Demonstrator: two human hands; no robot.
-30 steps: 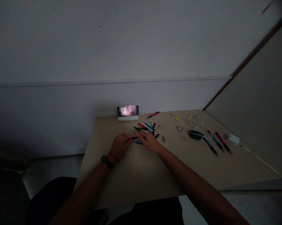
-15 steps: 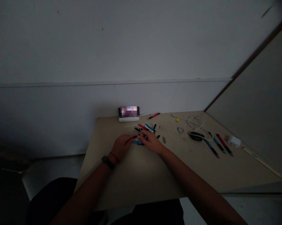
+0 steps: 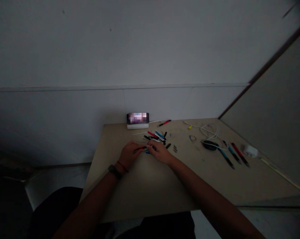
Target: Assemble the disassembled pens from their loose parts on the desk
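Observation:
Between my two hands is a slim black pen part [image 3: 145, 147], mostly covered by fingers. My left hand [image 3: 130, 154] is closed around its left end. The fingertips of my right hand [image 3: 160, 154] are pinched at its other end, and a blue pen barrel [image 3: 146, 151] lies on the table just under them. Behind the hands is a loose pile of pen parts: a red barrel [image 3: 152, 134], a blue barrel [image 3: 160, 134] and several black and white pieces. A short black piece [image 3: 168, 145] and a few small springs [image 3: 175, 148] lie right of my right hand.
A lit phone [image 3: 138, 118] leans on a white stand [image 3: 138, 126] by the wall. A red and black pen [image 3: 164, 123] lies near it. On the right are a coiled white cable [image 3: 210, 131], a black oval object [image 3: 209, 145], blue pens [image 3: 226, 156], a red pen [image 3: 240, 154] and a white charger [image 3: 250, 150].
My right fingers have closed in nearer to my left hand, covering more of the black pen part and the blue barrel. The view has shifted very slightly.

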